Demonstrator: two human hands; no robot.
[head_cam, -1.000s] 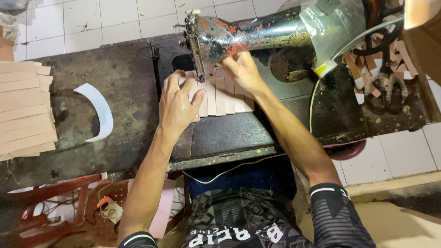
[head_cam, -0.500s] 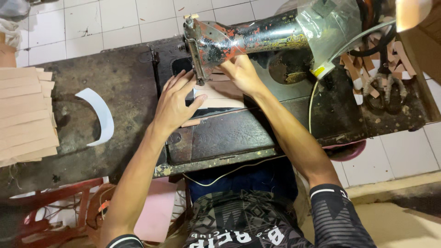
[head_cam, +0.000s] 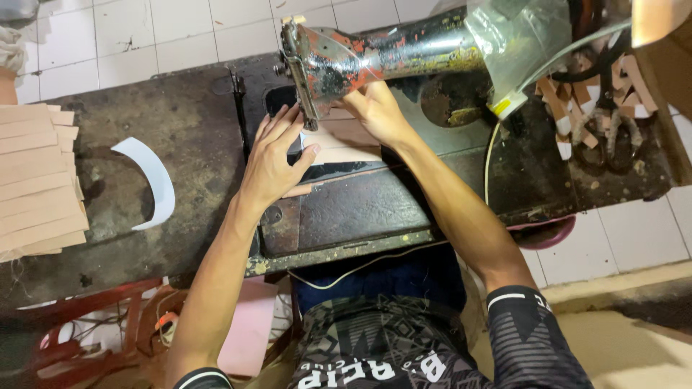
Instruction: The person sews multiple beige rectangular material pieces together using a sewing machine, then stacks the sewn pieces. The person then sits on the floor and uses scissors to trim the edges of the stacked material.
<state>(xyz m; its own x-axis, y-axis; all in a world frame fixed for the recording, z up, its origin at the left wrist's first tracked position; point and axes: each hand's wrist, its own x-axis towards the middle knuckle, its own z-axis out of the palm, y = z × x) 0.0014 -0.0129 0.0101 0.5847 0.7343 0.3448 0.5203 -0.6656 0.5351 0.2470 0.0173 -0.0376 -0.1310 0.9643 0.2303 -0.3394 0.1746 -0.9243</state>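
1. Left hand (head_cam: pixel 274 162) lies flat, fingers spread, palm down on the near-left edge of a tan strip piece (head_cam: pixel 344 148) on the bed of an old sewing machine (head_cam: pixel 382 57). It presses and does not clasp anything.
2. Right hand (head_cam: pixel 378 112) sits just behind the machine's head, fingers curled down onto the far side of the same piece. Whether they pinch it or only press it I cannot tell; the machine head hides the fingertips.
3. The piece lies between the two hands, directly under the needle end of the machine. Its left part passes beneath the head and is hidden there.
4. Well to the left of the left hand: a stack of tan strips (head_cam: pixel 40 180) at the edge of the dark worktable (head_cam: pixel 166 101), and nearer, a white curved piece (head_cam: pixel 151 180) lying alone, untouched.
5. To the right of the right hand, past a clear plastic bag (head_cam: pixel 519 36) hung over the machine arm, a loose heap of tan and white bits (head_cam: pixel 591 108).
6. Progress, as a judgement: one piece sits at the needle, being fed or lined up. No stitch line is visible from here. The stack at left looks like pieces yet to be sewn; whether the heap at right is finished work or offcuts is not clear.
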